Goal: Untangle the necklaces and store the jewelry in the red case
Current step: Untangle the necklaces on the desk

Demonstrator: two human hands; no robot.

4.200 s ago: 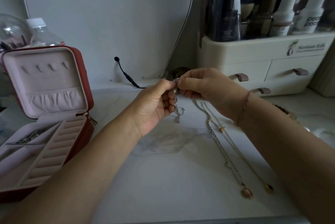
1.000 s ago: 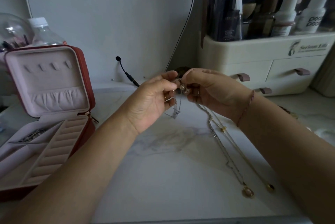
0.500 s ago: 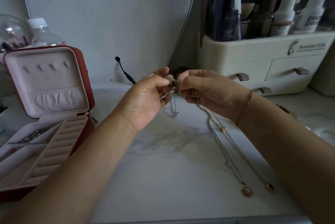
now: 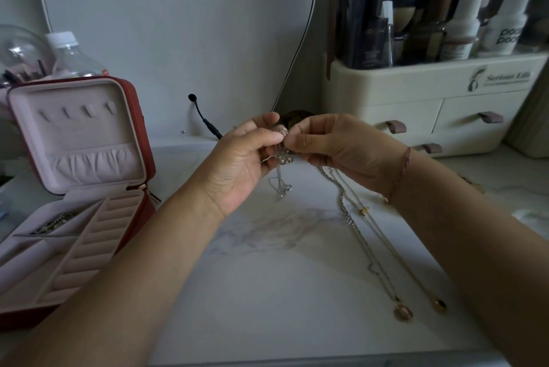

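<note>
Nearest, lower right of frame: two necklaces (image 4: pixel 350 220) lie straight on the worktop (image 4: pixel 282 292). They are side by side, close but not crossed. Long axes run diagonally, with the pink pendant (image 4: pixel 403 312) and dark pendant (image 4: pixel 439 305) at the near ends. The far ends run up under the right hand (image 4: pixel 335 147). My read: these are sorted and parked clear of the working area so they don't re-snag.

Left edge: the case (image 4: pixel 139 135) is open, lid propped upright and tray facing up, within easy reach of the left hand (image 4: pixel 237 164). A bracelet (image 4: pixel 53 222) already sits in a rear compartment. The ring rolls (image 4: pixel 98 236) look unused.

Centre: both hands are raised off the worktop, almost touching. Each pinches the silver chain (image 4: pixel 283 157) between thumb and forefinger, other fingers curled in. The chain is bunched in a knot at the pinch points. Its slack hangs straight down in a loop, so the long axis is vertical, low end just above the worktop. Held up like this, probably so gravity pulls the free strands out and shows the snag. I can't tell from here which strand crosses which.

Judgement: mid-untangle on the third chain; nothing from the worktop is stored yet.

Far, upper right: organiser (image 4: pixel 416 93) with bottles. Cable (image 4: pixel 205 120) at the back wall.
</note>
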